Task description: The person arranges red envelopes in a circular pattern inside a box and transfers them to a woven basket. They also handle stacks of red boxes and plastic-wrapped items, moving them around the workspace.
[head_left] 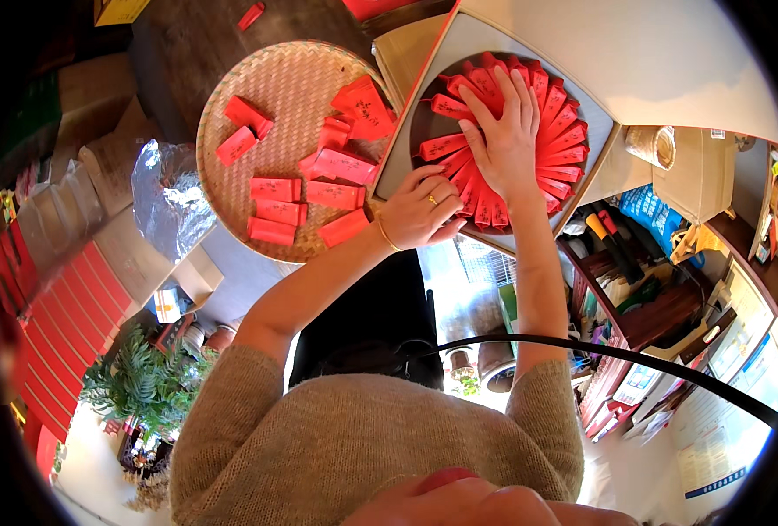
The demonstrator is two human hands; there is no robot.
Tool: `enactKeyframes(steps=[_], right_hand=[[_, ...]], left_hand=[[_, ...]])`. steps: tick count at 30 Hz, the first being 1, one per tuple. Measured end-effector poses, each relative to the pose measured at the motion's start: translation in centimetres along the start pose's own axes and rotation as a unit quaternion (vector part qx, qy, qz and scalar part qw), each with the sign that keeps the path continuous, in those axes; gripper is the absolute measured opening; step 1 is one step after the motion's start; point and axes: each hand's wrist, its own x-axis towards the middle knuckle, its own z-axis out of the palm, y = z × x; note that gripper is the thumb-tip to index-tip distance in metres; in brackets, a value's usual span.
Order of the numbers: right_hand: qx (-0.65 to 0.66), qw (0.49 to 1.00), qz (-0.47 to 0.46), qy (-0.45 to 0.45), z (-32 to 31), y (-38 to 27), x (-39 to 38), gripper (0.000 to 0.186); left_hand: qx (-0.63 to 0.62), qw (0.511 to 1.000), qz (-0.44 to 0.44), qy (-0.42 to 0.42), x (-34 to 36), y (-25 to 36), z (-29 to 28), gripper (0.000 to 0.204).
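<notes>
Many slim red paper packets point(563, 140) stand fanned out in a ring inside the round recess of a grey-lined box point(397, 164). A gap shows on the left of that ring. My right hand point(507, 140) lies over the middle of the ring, fingers spread across the packets' tops. My left hand point(419, 209) rests at the box's near-left edge, fingers loosely bent beside the lower-left packets, nothing visible in them. To the left, a round woven bamboo tray point(222, 202) carries several loose red packets point(345, 165), some overlapping.
The box's raised lid point(669, 70) stands at the upper right. A lone red packet point(251, 16) lies on the dark table point(178, 53). Crumpled silver foil point(170, 197) is left of the tray. A black cable point(634, 354) crosses in front of me. Shelves with tools point(612, 241) stand right.
</notes>
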Motion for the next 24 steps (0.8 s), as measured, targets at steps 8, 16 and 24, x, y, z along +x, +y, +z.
enactKeyframes(steps=[8,16,24], right_hand=[[-0.029,0.999,0.016,-0.011,-0.4,-3.2,-0.8,0.043],[0.187,0.981,0.028,0.043,2.4,-15.3,-2.1,0.044],[0.096,0.961,0.259,-0.006,21.4,-20.4,-0.5,0.067]], left_hand=[[-0.158,0.984,0.020,0.078,-0.7,-0.8,-1.6,0.025],[-0.146,0.949,-0.170,0.221,-10.9,-5.2,-7.5,0.020],[-0.062,0.911,-0.350,0.207,-22.2,-12.0,-14.2,0.015]])
